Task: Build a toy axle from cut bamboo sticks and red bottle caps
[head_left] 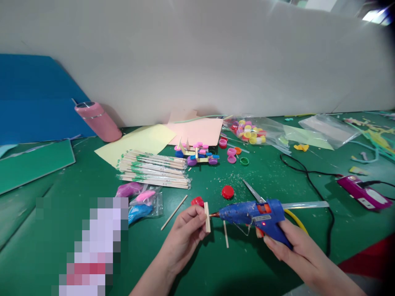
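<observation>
Pinched in the fingers of my left hand [189, 225] is a short bundle of wooden sticks [207, 218], held upright. My right hand [293, 242] grips a blue hot glue gun [247, 213] by its handle, fingers at the orange trigger. The gun's copper-coloured nozzle meets or nearly meets the sticks. A clear glue stick [305, 205] juts from its back end, and a small red light glows on its side. Red bottle caps [228, 192] lie just beyond my hands. One loose wooden stick [174, 212] rests left of my left hand, another [226, 234] beneath the gun.
Scissors [253, 191] lie behind the gun. Wrapped wooden sticks [154, 170], small toy cars [197, 155] and bagged clay [140, 201] are further left. A pink bottle [100, 122] leans by the wall. A purple power strip [362, 192] trails black cables at right.
</observation>
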{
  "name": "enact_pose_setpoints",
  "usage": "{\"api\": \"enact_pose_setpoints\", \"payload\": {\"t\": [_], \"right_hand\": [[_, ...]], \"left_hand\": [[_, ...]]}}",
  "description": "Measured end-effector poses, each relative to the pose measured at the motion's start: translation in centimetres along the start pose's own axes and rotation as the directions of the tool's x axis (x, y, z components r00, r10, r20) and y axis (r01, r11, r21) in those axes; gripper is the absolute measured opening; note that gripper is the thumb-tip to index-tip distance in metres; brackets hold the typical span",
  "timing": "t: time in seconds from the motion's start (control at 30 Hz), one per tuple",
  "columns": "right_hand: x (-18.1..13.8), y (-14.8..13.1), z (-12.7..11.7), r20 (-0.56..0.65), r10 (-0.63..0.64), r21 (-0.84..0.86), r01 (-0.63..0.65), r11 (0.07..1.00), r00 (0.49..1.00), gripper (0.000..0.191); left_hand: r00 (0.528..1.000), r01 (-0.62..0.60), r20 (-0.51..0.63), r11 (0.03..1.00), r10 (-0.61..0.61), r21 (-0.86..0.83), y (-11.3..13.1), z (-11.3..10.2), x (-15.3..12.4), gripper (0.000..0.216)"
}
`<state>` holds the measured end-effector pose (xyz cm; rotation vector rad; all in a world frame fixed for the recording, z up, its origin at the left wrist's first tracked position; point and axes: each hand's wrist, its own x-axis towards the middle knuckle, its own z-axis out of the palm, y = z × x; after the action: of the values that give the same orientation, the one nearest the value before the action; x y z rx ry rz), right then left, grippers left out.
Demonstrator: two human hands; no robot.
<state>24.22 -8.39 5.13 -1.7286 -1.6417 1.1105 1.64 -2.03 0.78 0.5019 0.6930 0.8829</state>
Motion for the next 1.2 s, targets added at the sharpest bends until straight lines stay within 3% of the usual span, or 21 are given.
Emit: {"api": "enact_pose_setpoints", "payload": {"t": [0.5,1.2], "right_hand": [[0.88,-0.34,0.20,-0.037,-0.057,0.029,0.058,0.998,0.998,0.030],[0.00,-0.08,0.16,-0.019,-0.030,0.007,0.030,1.000,0.999,0.023]], "left_hand": [[1.000,0.002,0.022,1.000,-0.002,0.022,-0.36,-0.29,-0.14,0.014],[1.000,-0.011,0.028,1.000,0.011,-0.005,-0.22,-0.34,0.07,0.014]]}}
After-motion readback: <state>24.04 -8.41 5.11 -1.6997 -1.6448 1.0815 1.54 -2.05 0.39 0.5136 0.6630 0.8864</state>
